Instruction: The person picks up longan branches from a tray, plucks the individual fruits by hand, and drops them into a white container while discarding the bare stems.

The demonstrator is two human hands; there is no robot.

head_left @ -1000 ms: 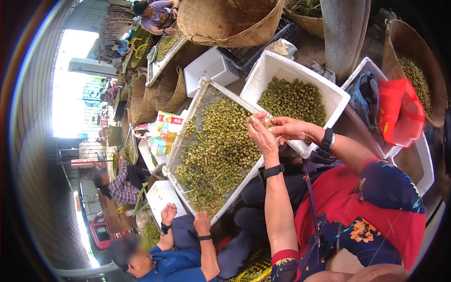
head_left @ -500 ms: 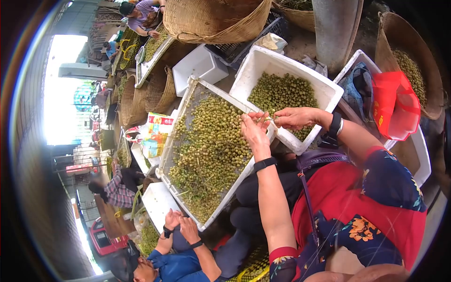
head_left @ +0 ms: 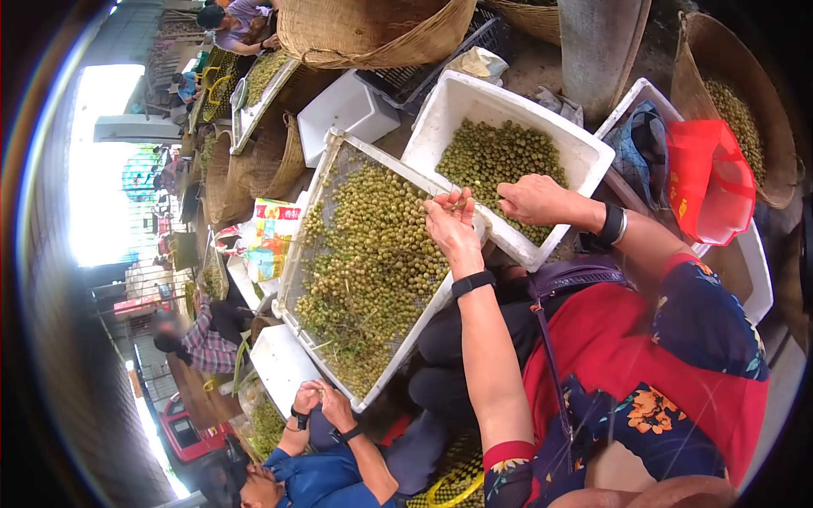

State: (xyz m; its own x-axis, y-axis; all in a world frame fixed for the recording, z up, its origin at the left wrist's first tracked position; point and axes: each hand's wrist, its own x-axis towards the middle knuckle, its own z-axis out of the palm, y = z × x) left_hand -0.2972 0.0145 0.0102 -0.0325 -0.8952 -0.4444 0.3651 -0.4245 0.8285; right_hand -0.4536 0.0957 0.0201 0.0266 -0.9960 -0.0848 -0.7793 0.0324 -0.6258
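Note:
My left hand [head_left: 453, 227] is over the right edge of a white-framed mesh tray [head_left: 294, 292], its fingers curled together. Something small and thin shows at its fingertips, too small to name. My right hand [head_left: 539, 201] is a little to the right, above a white foam box [head_left: 584, 157], with the fingers closed in a pinch. What it holds, if anything, is hidden. Small round green-brown fruits [head_left: 373, 245] cover much of the tray, with stem bits among them near its lower end. More such fruits [head_left: 500, 157] lie in the foam box.
A co-worker in a blue shirt [head_left: 326, 470] works beside the tray's lower end. A large woven basket [head_left: 381, 34], a concrete pillar [head_left: 597, 51], a red bag [head_left: 707, 182] and another basket [head_left: 720, 51] stand around. A white box [head_left: 284, 364] lies left of the tray.
My hands have come apart; earlier they met at a thin green stem. My right hand has moved slightly up and right, away from my left. The whole view has shifted slightly.

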